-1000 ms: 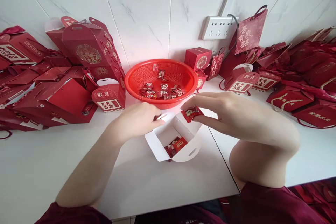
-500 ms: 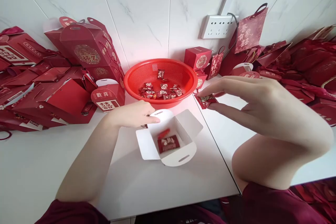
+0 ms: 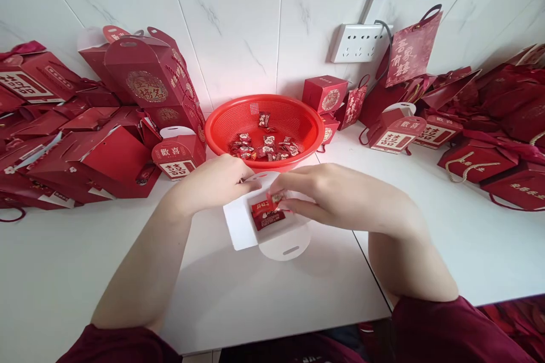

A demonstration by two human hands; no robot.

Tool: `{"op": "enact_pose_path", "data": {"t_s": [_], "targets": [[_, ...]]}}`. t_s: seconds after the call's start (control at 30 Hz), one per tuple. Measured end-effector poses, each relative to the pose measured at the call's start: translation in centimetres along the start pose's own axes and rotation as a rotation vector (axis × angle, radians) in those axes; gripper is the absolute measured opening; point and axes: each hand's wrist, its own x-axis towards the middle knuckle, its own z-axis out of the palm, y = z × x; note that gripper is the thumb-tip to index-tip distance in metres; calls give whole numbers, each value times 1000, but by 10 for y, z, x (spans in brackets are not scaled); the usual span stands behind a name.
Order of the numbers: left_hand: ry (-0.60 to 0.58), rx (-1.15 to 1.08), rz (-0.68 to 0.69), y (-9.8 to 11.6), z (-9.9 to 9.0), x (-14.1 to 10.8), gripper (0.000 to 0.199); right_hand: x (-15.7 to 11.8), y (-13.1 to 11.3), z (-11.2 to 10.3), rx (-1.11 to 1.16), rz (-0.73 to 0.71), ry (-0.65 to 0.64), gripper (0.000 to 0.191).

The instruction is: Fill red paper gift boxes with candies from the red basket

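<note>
An unfolded-top gift box (image 3: 284, 245), white inside, stands on the white table with its flaps spread. My left hand (image 3: 225, 178) pinches its far flap near the handle slot, thumb on the inner face. Over the box opening, my right hand (image 3: 313, 193) holds a red-wrapped candy (image 3: 277, 198) between thumb and fingers. Inside lies a dark red packet (image 3: 269, 220) with pale lettering, and a brighter red wrapped piece (image 3: 259, 207) beside it. The right side flap is mostly hidden by my right hand.
Just behind the box is a red plastic basket (image 3: 315, 135) with several wrapped candies. Red gift boxes (image 3: 147, 76) are piled at the left, and more red boxes and bags (image 3: 395, 127) stand at the right. A white power strip (image 3: 360, 43) is on the tiled wall.
My right hand has moved left and down with the candy, from right of the box to inside its opening. My left hand stays on the far flap.
</note>
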Motion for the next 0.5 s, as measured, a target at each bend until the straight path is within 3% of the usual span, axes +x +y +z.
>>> {"op": "enact_pose_path", "data": {"t_s": [0.33,0.5], "targets": [[-23,29,-61,-1,0,1,30,-3,10,-5,-77,152,3,23],[-65,-61,-207,-7,-10,-8,42,-3,20,0,-234,235,3,23]]}}
